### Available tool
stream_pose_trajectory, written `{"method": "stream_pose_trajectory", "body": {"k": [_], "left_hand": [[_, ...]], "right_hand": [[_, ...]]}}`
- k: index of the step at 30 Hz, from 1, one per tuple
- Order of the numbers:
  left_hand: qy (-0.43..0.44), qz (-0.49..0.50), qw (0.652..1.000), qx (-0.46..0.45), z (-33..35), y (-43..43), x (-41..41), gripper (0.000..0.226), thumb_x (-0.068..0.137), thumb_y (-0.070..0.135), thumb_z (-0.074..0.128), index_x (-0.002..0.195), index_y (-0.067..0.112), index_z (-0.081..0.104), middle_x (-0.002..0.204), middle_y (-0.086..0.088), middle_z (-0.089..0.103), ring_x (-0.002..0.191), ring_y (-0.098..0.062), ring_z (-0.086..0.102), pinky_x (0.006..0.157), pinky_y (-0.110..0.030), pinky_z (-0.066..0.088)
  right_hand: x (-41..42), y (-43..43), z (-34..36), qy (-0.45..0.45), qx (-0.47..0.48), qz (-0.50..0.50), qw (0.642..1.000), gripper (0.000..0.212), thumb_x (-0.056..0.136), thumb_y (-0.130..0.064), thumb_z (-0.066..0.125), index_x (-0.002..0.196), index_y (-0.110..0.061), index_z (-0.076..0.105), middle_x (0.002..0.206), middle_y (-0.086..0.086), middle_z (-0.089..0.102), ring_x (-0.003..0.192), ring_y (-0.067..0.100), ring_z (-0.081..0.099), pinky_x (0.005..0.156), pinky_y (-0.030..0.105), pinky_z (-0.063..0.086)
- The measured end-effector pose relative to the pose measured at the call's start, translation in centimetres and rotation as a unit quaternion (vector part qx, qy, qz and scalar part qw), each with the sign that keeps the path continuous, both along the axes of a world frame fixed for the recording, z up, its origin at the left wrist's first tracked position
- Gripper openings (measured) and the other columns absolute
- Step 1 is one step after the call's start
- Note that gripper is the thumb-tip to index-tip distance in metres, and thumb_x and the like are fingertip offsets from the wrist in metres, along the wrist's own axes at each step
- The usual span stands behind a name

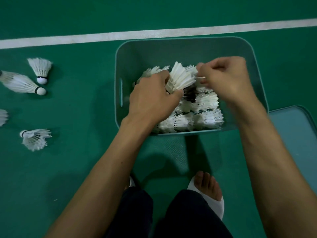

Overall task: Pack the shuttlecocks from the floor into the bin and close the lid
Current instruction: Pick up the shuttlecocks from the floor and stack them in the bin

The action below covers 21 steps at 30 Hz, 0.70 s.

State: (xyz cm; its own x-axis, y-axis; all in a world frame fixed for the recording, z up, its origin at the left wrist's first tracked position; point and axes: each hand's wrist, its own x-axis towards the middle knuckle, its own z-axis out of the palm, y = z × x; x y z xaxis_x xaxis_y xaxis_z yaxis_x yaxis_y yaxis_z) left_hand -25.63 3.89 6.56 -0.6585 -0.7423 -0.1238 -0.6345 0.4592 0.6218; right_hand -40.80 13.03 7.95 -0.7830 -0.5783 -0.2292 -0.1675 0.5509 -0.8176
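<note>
Risk first: the shuttlecock (pixel 180 78) gripped in the left hand (pixel 151 100) is being handled by its feathers, and squeezing or forcing it down among the packed ones is likely to bend or snap the vanes. A loose grip could also let it tumble over the bin (pixel 193 43) rim to the floor. Several shuttlecocks are lying well apart from the bin at 9 o'clock: one upright (pixel 40 69), one long stack on its side (pixel 22 83), one more (pixel 34 139) lower down; leaving them out would leave the job unfinished.

Pose: both forearms are reaching forward over the bin. Left hand is curled closed around the shuttlecock's base, knuckles up. Right hand (pixel 226 79) is pinching the feather tips at 3 o'clock of it, fingers narrowed.

The lid (pixel 295 131) is lying on the floor at 4 o'clock of the bin, touching or just beside it.
</note>
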Motion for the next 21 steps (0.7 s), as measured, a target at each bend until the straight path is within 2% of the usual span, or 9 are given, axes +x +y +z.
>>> {"method": "stream_pose_trajectory", "body": {"k": [2,5,8,10,12,14,17,19,21], "left_hand": [[-0.005,-0.025,1.0,-0.016,0.3,0.5,-0.2,0.027,0.085,0.049,0.067,0.086,0.024,0.057,0.062,0.008,0.053,0.066,-0.021,0.057,0.053,-0.031,0.032],[-0.001,-0.046,0.998,-0.031,0.5,1.4,-0.5,0.029,0.086,0.054,0.063,0.089,0.026,0.056,0.068,0.009,0.056,0.076,-0.024,0.059,0.057,-0.033,0.04],[-0.011,-0.024,1.0,0.0,0.4,2.0,-0.1,0.052,0.084,0.073,0.06,0.105,0.025,0.058,0.085,0.007,0.066,0.084,-0.022,0.063,0.069,-0.037,0.051],[-0.022,-0.015,0.999,0.022,0.4,2.0,0.5,0.069,0.079,0.082,0.058,0.112,0.021,0.057,0.09,0.003,0.068,0.086,-0.021,0.065,0.075,-0.039,0.054],[-0.037,-0.017,0.997,0.064,0.5,1.7,1.1,0.079,0.075,0.086,0.059,0.117,0.02,0.054,0.096,0.002,0.068,0.091,-0.02,0.065,0.08,-0.042,0.055],[-0.05,-0.027,0.991,0.121,0.7,1.2,1.5,0.076,0.077,0.076,0.065,0.124,0.019,0.049,0.109,-0.002,0.066,0.099,-0.022,0.063,0.081,-0.04,0.052],[-0.075,-0.058,0.984,0.15,0.9,0.7,1.6,0.061,0.075,0.041,0.07,0.123,0.019,0.04,0.111,-0.004,0.055,0.096,-0.023,0.057,0.069,-0.036,0.041],[-0.067,-0.069,0.984,0.147,0.8,0.5,1.4,0.051,0.079,0.024,0.069,0.119,0.016,0.038,0.105,-0.004,0.051,0.087,-0.02,0.055,0.062,-0.035,0.039],[-0.046,-0.069,0.988,0.131,0.6,0.2,1.2,0.045,0.084,0.015,0.068,0.117,0.014,0.037,0.098,-0.006,0.052,0.082,-0.02,0.056,0.061,-0.038,0.043]], "right_hand": [[0.7,0.9,1.4,-0.031,-0.039,0.077,0.996,0.024,0.084,-0.041,0.078,0.078,-0.018,0.076,0.076,-0.001,0.076,0.072,0.009,0.07,0.076,0.035,0.06],[0.9,1.5,1.3,0.013,-0.006,0.109,0.994,0.017,0.078,-0.029,0.084,0.073,-0.018,0.072,0.071,0.001,0.073,0.064,0.011,0.066,0.067,0.031,0.055],[-0.1,2.4,0.6,0.081,0.049,0.048,0.994,0.022,0.082,-0.019,0.08,0.066,-0.018,0.065,0.066,0.0,0.066,0.059,0.012,0.059,0.061,0.026,0.046],[-1.3,3.3,0.5,0.13,0.123,-0.027,0.984,0.023,0.086,-0.015,0.072,0.066,-0.013,0.062,0.064,0.001,0.059,0.067,0.018,0.058,0.065,0.025,0.043],[-1.8,3.7,0.6,0.166,0.178,-0.06,0.968,0.014,0.086,-0.009,0.062,0.072,-0.005,0.064,0.069,0.011,0.058,0.076,0.028,0.059,0.071,0.029,0.043],[-1.6,3.1,0.6,0.176,0.216,-0.052,0.959,0.007,0.086,-0.003,0.058,0.083,-0.001,0.064,0.079,0.019,0.059,0.075,0.033,0.055,0.072,0.03,0.041],[-1.3,0.9,0.3,0.128,0.229,-0.042,0.964,0.003,0.091,0.0,0.055,0.09,-0.002,0.057,0.078,0.012,0.052,0.072,0.031,0.055,0.072,0.028,0.044],[-1.7,-0.6,-0.9,0.028,0.216,-0.041,0.975,0.011,0.093,0.0,0.056,0.103,0.002,0.058,0.099,0.017,0.062,0.082,0.032,0.067,0.072,0.035,0.059],[-1.7,-1.5,-2.2,-0.097,0.182,-0.045,0.977,0.028,0.094,0.002,0.058,0.123,0.003,0.056,0.126,0.02,0.06,0.09,0.033,0.072,0.064,0.038,0.066]]}}
